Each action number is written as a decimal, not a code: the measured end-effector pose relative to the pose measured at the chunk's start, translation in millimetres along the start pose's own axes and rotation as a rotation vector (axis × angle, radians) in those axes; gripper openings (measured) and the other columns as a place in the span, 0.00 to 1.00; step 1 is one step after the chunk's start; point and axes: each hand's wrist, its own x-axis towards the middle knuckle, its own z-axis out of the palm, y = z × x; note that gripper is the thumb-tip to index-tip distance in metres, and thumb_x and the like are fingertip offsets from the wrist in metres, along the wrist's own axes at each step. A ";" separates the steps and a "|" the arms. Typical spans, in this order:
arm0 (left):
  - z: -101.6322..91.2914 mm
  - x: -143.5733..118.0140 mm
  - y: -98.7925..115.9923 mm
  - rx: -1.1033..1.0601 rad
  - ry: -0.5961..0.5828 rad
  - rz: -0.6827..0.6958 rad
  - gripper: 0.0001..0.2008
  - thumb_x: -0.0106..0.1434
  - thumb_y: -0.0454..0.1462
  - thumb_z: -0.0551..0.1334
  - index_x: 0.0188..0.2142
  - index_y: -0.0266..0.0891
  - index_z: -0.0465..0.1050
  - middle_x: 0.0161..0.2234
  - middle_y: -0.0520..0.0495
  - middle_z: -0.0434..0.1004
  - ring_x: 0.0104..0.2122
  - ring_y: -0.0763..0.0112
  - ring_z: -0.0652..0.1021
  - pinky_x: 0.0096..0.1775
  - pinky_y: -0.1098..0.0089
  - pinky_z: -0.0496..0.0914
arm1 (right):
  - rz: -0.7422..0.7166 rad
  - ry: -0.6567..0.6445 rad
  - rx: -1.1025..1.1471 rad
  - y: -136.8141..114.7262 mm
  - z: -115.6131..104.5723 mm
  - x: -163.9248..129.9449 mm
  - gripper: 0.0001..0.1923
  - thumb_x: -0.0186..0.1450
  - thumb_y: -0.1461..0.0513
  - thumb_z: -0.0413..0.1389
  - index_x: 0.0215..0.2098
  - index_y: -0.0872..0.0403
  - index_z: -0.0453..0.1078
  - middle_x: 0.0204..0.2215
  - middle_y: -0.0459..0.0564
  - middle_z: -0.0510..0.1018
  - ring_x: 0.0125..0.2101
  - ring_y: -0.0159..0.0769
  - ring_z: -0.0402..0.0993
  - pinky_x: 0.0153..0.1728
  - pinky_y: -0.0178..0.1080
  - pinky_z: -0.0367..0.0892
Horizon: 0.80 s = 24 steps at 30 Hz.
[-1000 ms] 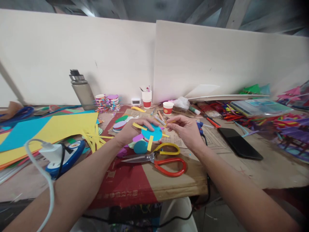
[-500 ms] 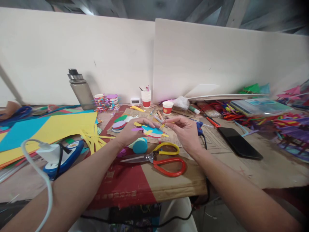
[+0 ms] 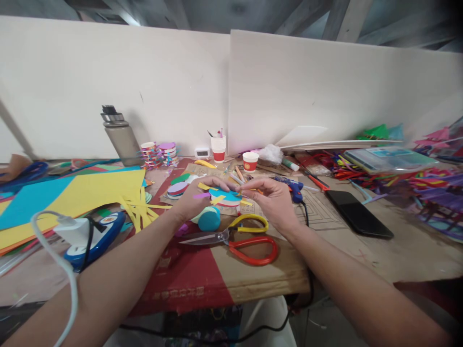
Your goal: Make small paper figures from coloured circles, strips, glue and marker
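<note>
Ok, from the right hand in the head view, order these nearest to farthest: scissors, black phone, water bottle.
From the right hand:
1. Scissors, just below it toward the table's front edge.
2. Black phone, off to its right.
3. Water bottle, far left by the back wall.

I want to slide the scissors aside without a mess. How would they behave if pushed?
The scissors lie flat on the cardboard, so they would probably slide, not roll. Their blades stand slightly apart, so they may pivot. Metal blades suggest some weight.

A craft workshop: coloured paper sheets (image 3: 72,190), scissors (image 3: 238,238) (red-handled), glue gun (image 3: 291,188).
</note>
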 end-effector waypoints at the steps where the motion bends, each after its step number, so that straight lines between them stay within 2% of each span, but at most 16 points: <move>1: 1.5 0.0 1.4 -0.006 0.015 -0.016 0.14 0.46 0.39 0.75 0.31 0.37 0.77 0.41 0.39 0.82 0.43 0.56 0.81 0.42 0.63 0.76 | -0.008 -0.004 -0.004 -0.2 -0.3 0.1 0.02 0.58 0.63 0.65 0.29 0.49 0.79 0.29 0.44 0.83 0.32 0.33 0.78 0.37 0.36 0.71; 8: 3.7 -0.3 2.7 0.054 0.054 -0.024 0.13 0.47 0.36 0.74 0.31 0.38 0.75 0.40 0.43 0.82 0.40 0.61 0.81 0.43 0.63 0.74 | -0.043 -0.050 -0.049 1.2 -2.1 0.2 0.01 0.60 0.62 0.64 0.31 0.49 0.79 0.31 0.45 0.83 0.34 0.33 0.77 0.40 0.38 0.69; 13: 2.7 -1.4 1.1 0.143 0.135 -0.050 0.12 0.49 0.36 0.73 0.32 0.38 0.76 0.39 0.44 0.82 0.39 0.64 0.80 0.42 0.66 0.73 | -0.027 -0.096 -0.044 -1.0 -2.4 -0.1 0.03 0.61 0.62 0.61 0.34 0.50 0.78 0.34 0.46 0.83 0.35 0.34 0.77 0.41 0.38 0.70; 17: 5.6 0.7 -0.4 0.050 0.199 -0.102 0.13 0.46 0.37 0.74 0.31 0.37 0.77 0.36 0.46 0.82 0.37 0.64 0.80 0.42 0.66 0.72 | 0.014 -0.086 -0.026 -1.1 -0.8 1.2 0.04 0.60 0.62 0.62 0.35 0.51 0.77 0.35 0.47 0.83 0.35 0.34 0.77 0.41 0.39 0.70; 21: 11.5 3.7 0.3 -0.050 0.198 -0.146 0.11 0.45 0.37 0.74 0.27 0.34 0.78 0.28 0.46 0.80 0.30 0.68 0.78 0.39 0.68 0.72 | 0.103 -0.053 0.074 1.2 1.3 4.8 0.09 0.56 0.60 0.65 0.35 0.51 0.75 0.35 0.48 0.82 0.35 0.35 0.77 0.40 0.40 0.70; 24: 14.0 5.4 -1.5 -0.137 0.248 -0.176 0.14 0.44 0.37 0.75 0.30 0.34 0.78 0.30 0.46 0.81 0.31 0.69 0.78 0.36 0.69 0.73 | 0.203 -0.065 0.227 4.2 1.5 8.4 0.16 0.53 0.60 0.67 0.39 0.50 0.73 0.37 0.47 0.82 0.37 0.36 0.78 0.41 0.40 0.70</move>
